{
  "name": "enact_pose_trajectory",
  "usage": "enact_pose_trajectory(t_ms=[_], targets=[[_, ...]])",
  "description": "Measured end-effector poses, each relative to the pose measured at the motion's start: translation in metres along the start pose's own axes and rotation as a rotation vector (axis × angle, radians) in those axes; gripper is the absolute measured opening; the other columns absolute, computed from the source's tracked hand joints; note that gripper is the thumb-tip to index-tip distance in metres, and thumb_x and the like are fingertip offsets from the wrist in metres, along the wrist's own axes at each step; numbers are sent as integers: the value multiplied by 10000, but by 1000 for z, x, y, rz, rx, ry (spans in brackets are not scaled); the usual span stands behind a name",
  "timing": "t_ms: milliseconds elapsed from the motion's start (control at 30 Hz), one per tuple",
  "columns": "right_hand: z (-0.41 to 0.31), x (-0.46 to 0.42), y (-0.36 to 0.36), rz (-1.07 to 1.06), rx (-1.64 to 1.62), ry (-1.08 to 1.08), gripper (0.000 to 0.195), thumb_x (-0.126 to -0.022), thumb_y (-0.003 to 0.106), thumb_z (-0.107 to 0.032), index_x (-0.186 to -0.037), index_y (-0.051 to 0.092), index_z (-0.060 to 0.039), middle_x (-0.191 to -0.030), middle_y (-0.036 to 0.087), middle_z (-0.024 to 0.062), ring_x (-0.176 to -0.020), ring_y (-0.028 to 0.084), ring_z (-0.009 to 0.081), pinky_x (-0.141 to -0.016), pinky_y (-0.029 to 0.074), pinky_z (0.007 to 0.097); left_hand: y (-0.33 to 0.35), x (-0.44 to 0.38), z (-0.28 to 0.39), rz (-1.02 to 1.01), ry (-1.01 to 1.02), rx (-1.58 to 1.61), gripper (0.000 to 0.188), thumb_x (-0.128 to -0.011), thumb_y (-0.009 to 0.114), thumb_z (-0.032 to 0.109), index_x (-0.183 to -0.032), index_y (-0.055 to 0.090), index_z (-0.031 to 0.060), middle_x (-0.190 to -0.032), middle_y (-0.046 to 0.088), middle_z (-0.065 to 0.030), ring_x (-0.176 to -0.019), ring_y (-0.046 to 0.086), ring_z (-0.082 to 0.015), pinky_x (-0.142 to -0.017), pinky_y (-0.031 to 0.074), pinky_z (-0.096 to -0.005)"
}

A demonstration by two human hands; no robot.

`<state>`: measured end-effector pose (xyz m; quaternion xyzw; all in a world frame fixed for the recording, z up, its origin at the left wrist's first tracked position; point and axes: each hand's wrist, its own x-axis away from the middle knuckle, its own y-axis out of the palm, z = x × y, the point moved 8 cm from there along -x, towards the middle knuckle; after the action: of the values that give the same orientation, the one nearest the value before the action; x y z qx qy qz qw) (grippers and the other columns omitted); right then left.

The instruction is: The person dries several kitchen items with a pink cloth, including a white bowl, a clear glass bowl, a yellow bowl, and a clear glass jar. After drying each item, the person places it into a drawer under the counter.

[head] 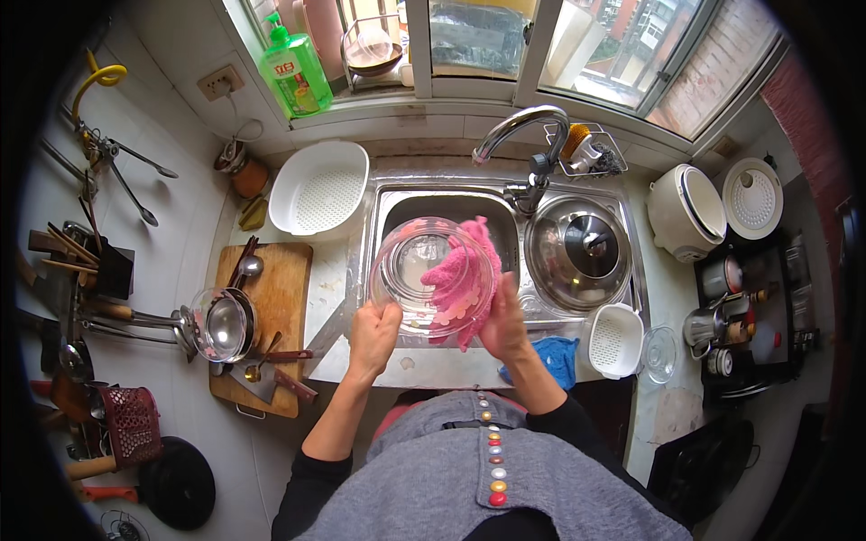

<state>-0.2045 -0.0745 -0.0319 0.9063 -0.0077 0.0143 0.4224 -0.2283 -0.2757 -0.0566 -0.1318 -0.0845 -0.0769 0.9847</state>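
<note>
A clear glass bowl with a pink flower pattern (413, 267) is held tilted over the front of the left sink basin (440, 203). My left hand (375, 338) grips its near left rim, fingers curled. A fluffy pink cloth (467, 270) shows partly through the glass along the bowl's right side. My right hand (506, 321), slightly blurred, is at that side against the cloth; its fingertips are partly hidden. The chrome faucet (521, 125) arches behind the basin, and no water is seen running from it.
A large steel lid (575, 253) covers the right basin. White strainer baskets stand left (321, 189) and right (616, 341). A blue cloth (555, 358) hangs at the counter's front edge. On the left, a wooden cutting board (287, 277) bears a cleaver (260, 379) and several utensils.
</note>
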Motion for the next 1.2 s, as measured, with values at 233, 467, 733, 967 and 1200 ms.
enact_pose_trajectory(t_ms=[233, 467, 733, 967, 1200], targets=[[-9, -5, -2, -306, -511, 264, 612, -1041, 250, -458, -1457, 374, -25, -1440, 469, 157, -1329, 453, 298, -1139, 324, 469, 31, 31, 14, -236, -233, 462, 202, -877, 525, 129, -684, 545, 72, -629, 425, 41, -540, 347, -55, -503, 299, -243], [19, -22, 0, -589, -464, 193, 527, -1048, 295, -397, -1435, 414, -60, -1420, 498, 111, -1275, 507, 247, -1102, 397, 437, 45, 41, 24, -359, -239, 536, 238, -878, 503, 122, -641, 497, 95, -724, 531, -14, -559, 375, -66, -505, 317, -241], [43, 9, -4, -395, -389, 429, 553, -1040, 326, -379, -1436, 389, 2, -1427, 475, 174, -1269, 517, 283, -1090, 412, 447, 43, 40, 9, -263, -274, 642, 244, -871, 510, 122, -629, 508, 91, -616, 469, 4, -530, 367, -74, -496, 302, -254], [-25, 17, 12, -234, -262, 211, 580, -1026, 291, -370, -1463, 332, 10, -1426, 467, 196, -1287, 498, 307, -1111, 377, 462, 41, 40, -8, -293, -300, 462, 261, -855, 552, 124, -599, 505, 102, -621, 464, 27, -528, 364, -67, -494, 291, -250], [-11, -11, -32, -277, -356, 188, 556, -1029, 303, -382, -1436, 388, -13, -1441, 464, 159, -1306, 477, 288, -1113, 378, 447, 53, 40, -1, -313, -371, 570, 207, -853, 556, 117, -649, 563, 82, -605, 427, 42, -525, 353, -61, -496, 288, -239]])
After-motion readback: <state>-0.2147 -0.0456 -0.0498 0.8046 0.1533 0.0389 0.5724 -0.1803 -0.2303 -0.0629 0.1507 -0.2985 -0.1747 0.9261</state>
